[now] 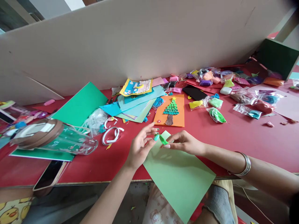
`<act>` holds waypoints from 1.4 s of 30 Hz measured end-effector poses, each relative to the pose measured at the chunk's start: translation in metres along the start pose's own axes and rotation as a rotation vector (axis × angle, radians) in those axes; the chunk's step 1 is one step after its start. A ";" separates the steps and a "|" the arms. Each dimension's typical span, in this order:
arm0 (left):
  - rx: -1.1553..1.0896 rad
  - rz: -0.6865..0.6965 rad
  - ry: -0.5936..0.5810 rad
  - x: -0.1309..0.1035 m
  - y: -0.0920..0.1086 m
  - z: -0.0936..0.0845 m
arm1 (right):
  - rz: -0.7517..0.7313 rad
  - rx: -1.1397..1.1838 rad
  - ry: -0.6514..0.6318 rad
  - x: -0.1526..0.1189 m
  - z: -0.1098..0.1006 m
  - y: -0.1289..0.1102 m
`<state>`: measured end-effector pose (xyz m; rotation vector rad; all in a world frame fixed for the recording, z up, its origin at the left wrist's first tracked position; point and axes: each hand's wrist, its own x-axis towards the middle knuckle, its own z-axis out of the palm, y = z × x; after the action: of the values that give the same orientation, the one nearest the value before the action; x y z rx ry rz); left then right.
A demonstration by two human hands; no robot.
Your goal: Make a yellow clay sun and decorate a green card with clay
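My right hand (pixel 184 143) pinches a small piece of bright green modelling clay (pixel 163 140) between thumb and fingers. Just left of it, my left hand (pixel 141 146) is raised with fingers loosely curled and apart, its teal-tipped thumb close to the clay; whether it touches is unclear. Beneath both hands lies a light green sheet of paper (pixel 179 174), turned cornerwise and reaching over the table's front edge. Beyond the hands is an orange card (pixel 181 109) bearing a clay tree in greens and blue, with a brown trunk and yellow star.
On the red table (pixel 130 165), a clear bottle (pixel 74 140) with brown lid lies left, above a phone (pixel 50 174) at the edge. Stacked papers (pixel 140 105) stand behind. Clay packets (pixel 217 115) and a black phone (pixel 195 92) are at right. A pale partition (pixel 140 40) borders the back.
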<state>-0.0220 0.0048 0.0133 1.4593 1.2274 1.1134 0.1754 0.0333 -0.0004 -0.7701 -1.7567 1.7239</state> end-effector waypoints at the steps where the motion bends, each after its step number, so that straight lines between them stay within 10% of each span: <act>1: -0.058 -0.007 0.008 0.001 -0.002 0.003 | -0.034 0.032 0.063 0.000 0.000 -0.001; 6: 0.009 -0.037 -0.217 -0.001 -0.010 0.027 | -0.149 0.204 0.208 0.000 -0.001 -0.005; 10: 0.199 0.073 -0.143 -0.001 -0.014 0.038 | -0.140 0.268 0.202 0.000 -0.002 -0.003; 22: 0.060 -0.196 -0.214 -0.007 -0.009 0.021 | 0.002 0.359 0.406 0.008 -0.015 0.006; 33: 0.118 -0.140 -0.105 -0.003 -0.019 -0.001 | -0.011 0.375 0.456 0.012 -0.021 0.008; 42: 0.290 0.037 -0.199 -0.008 -0.023 0.018 | 0.070 0.319 0.129 0.007 -0.010 0.010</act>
<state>-0.0090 -0.0025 -0.0133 1.7709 1.2613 0.8143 0.1785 0.0454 -0.0103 -0.7878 -1.3404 1.8954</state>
